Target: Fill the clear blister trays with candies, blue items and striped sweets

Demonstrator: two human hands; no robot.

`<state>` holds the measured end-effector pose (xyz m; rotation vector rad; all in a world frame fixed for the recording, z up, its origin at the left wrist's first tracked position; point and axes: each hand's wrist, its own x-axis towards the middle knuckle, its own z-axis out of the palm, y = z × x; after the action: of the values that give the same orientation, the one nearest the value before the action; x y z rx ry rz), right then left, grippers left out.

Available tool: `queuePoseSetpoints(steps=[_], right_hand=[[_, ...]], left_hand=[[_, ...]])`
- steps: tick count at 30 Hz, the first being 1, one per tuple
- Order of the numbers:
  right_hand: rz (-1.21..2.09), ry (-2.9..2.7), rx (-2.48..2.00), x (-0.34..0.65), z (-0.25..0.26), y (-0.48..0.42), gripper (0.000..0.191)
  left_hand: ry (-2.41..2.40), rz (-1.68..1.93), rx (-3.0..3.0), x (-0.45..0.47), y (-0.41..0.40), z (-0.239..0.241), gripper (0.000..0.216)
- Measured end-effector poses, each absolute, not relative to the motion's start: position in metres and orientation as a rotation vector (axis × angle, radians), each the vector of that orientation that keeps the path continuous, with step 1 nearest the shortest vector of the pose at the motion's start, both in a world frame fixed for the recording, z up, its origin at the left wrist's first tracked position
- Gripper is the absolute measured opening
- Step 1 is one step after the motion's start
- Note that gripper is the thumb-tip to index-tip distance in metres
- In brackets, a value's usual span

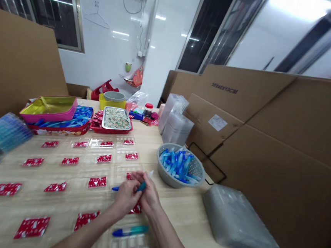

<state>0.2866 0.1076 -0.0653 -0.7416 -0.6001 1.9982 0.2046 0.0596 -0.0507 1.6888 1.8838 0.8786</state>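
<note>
My left hand (127, 196) is closed on a pen-shaped blue and teal plastic piece; its blue end (115, 188) sticks out to the left and its teal end (142, 186) points towards my other hand. Close against it, my right hand (151, 196) is curled, with a small pale tip (150, 173) showing above its fingers; what it belongs to is hidden. Below my hands, another pen-shaped piece (130, 231) lies on a clear plastic tray (120, 245). Red printed packets (97, 182) lie in rows of clear trays to the left.
A grey basket (161, 169) of blue pen-shaped pieces stands right of my hands. Beyond are a metal tray (103, 118) of small packets and a pink tin (68, 111). A plastic-wrapped bundle (235, 219) lies right, beside tall cardboard (281, 157).
</note>
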Motion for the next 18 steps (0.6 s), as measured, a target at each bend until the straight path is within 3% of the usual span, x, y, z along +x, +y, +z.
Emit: queuePoseSetpoints(steps=[7,15,18], right_hand=[[1.697,-0.992,-0.863,0.304,-0.048,0.105,0.041],[0.981,-1.711,-0.965,0.39,0.0,0.162,0.012],[0.694,-2.118,-1.174,0.421,0.005,0.212,0.025]], left_hand=[[2.128,0.423,2.018,0.135,0.103,-0.045,0.021],[2.064,0.07,2.202,0.105,0.147,-0.056,0.025],[2.061,0.026,2.218,0.107,0.148,-0.062,0.027]])
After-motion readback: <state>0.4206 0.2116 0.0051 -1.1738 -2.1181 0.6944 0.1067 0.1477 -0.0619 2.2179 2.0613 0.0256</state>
